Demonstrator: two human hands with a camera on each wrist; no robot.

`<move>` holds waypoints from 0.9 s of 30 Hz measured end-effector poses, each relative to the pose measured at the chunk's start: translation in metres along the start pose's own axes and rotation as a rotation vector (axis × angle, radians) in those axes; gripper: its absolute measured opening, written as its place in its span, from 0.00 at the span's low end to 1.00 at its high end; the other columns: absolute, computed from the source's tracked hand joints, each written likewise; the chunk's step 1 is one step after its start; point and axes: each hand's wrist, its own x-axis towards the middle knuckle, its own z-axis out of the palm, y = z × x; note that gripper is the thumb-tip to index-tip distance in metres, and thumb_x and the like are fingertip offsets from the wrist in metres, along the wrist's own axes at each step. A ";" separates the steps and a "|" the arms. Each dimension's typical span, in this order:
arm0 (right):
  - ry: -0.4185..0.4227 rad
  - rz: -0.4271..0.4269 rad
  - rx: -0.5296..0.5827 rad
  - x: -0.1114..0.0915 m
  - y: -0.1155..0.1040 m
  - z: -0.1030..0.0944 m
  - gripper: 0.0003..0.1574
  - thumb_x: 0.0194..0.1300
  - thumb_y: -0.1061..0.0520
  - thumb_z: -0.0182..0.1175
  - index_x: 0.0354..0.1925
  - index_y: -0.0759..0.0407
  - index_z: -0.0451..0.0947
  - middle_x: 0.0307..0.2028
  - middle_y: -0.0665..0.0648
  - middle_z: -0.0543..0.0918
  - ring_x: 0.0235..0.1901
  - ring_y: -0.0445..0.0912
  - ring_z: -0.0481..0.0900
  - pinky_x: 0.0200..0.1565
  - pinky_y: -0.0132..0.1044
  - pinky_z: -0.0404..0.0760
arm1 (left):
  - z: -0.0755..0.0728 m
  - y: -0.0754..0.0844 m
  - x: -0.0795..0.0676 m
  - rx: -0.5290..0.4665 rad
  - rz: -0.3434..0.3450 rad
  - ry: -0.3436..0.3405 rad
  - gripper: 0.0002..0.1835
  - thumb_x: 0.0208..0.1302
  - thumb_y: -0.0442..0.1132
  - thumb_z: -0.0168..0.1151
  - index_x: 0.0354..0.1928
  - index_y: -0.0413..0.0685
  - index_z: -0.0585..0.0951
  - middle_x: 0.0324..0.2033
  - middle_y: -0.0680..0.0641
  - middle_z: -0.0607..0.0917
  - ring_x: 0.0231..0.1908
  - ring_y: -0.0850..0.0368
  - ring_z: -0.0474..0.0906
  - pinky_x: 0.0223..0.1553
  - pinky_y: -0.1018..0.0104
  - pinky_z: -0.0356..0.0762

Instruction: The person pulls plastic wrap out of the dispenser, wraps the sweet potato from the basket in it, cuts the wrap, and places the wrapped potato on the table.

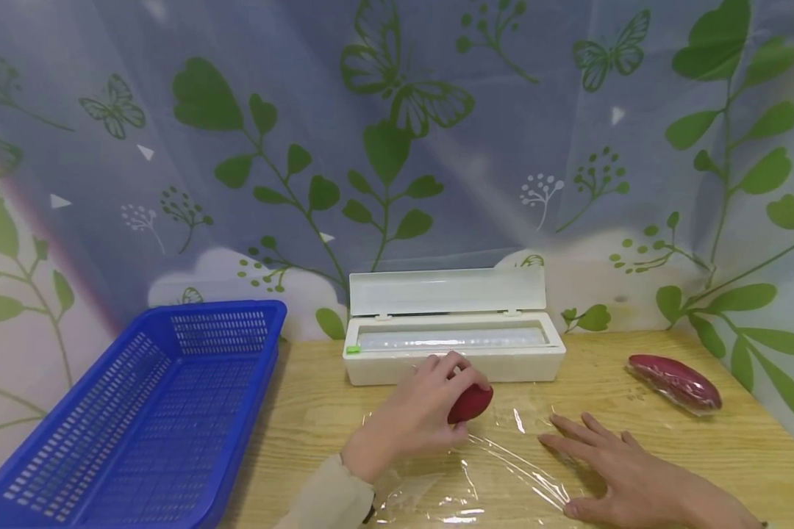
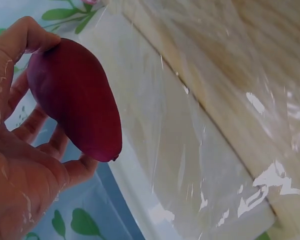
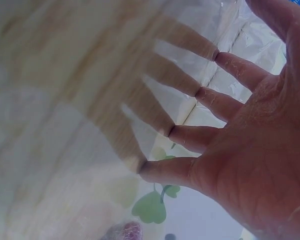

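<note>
In my left hand I hold a smooth, dark red, mango-shaped fruit, gripped between thumb and fingers above the cling film. The film lies wrinkled and shiny over the wooden table, running from the front of a white dispenser box. My right hand is spread flat, its fingertips pressing down at the film's right side. Tight creases in the film run from the right thumb towards the left hand. In the right wrist view the fingers are straight and apart, mirrored in the glossy surface.
The dispenser's lid stands raised, with a film roll inside and a small green tab at its left end. A blue plastic basket stands at the left. A similar dark red fruit wrapped in film lies far right. Behind hangs a patterned curtain.
</note>
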 end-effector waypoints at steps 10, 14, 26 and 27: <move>0.012 -0.020 0.024 -0.001 -0.002 -0.001 0.49 0.64 0.29 0.63 0.77 0.38 0.61 0.78 0.63 0.60 0.72 0.81 0.53 0.49 0.90 0.56 | 0.018 0.003 0.004 0.015 -0.022 -0.120 0.28 0.53 0.45 0.74 0.57 0.66 0.77 0.55 0.56 0.77 0.53 0.58 0.75 0.47 0.66 0.76; 0.028 -0.023 -0.011 0.000 -0.003 -0.001 0.50 0.62 0.27 0.64 0.76 0.39 0.63 0.78 0.62 0.62 0.71 0.81 0.55 0.48 0.90 0.58 | 0.021 0.002 0.002 0.032 -0.024 -0.164 0.27 0.53 0.46 0.74 0.56 0.66 0.77 0.54 0.55 0.78 0.50 0.59 0.76 0.45 0.67 0.76; 0.022 -0.031 -0.008 0.000 -0.004 -0.001 0.50 0.62 0.30 0.65 0.76 0.41 0.63 0.77 0.63 0.62 0.71 0.83 0.54 0.47 0.91 0.56 | 0.022 0.001 -0.001 -0.046 -0.071 -0.233 0.25 0.57 0.45 0.73 0.58 0.65 0.78 0.55 0.55 0.80 0.52 0.61 0.77 0.50 0.65 0.77; 0.024 -0.027 -0.006 0.000 -0.004 0.000 0.50 0.62 0.29 0.65 0.76 0.41 0.63 0.77 0.63 0.62 0.71 0.83 0.55 0.47 0.91 0.56 | 0.022 0.000 -0.002 -0.056 -0.072 -0.225 0.25 0.57 0.45 0.72 0.58 0.65 0.78 0.54 0.56 0.80 0.52 0.62 0.77 0.50 0.64 0.76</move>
